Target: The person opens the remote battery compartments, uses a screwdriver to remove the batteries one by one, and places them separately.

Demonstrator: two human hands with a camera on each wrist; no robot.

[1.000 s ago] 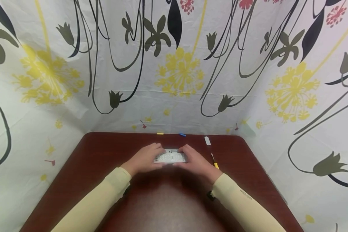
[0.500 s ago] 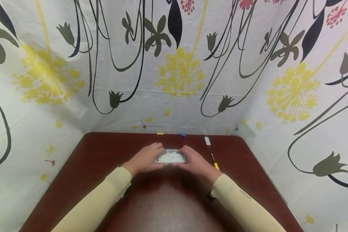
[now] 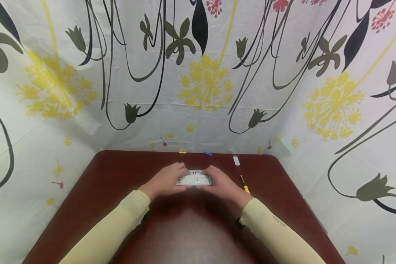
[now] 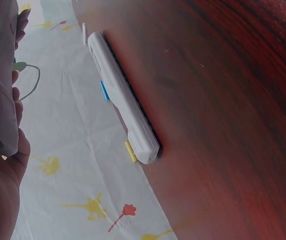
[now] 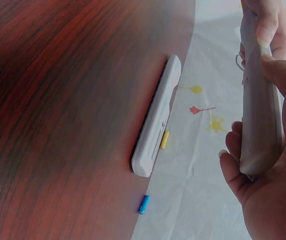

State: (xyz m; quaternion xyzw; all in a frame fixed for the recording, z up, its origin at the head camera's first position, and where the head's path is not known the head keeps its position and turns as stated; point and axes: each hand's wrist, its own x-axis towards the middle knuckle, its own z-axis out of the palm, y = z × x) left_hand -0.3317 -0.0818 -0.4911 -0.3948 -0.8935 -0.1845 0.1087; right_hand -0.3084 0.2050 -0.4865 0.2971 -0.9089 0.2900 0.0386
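Note:
Both hands grip a white plastic casing point(image 3: 194, 179) over the middle of the table. Its face, seen in the head view, carries rows of small rounded shapes. My left hand point(image 3: 166, 179) holds the left end and my right hand point(image 3: 222, 185) the right end. In the wrist views the held casing point(image 4: 0, 85) shows a smooth rounded back, and thumbs press on it near one another in the right wrist view. A second long white plastic piece point(image 5: 156, 120) with a thin black lower edge lies on the table below. Hands and casing hide it in the head view.
Along the table's far edge lie a yellow battery point(image 3: 182, 152) and a blue battery point(image 3: 207, 154). To the right are a small flat white cover point(image 3: 236, 160) and a screwdriver point(image 3: 245, 186) with a yellow handle. A flower-printed curtain point(image 3: 198, 124) surrounds the dark red table point(image 3: 125, 165).

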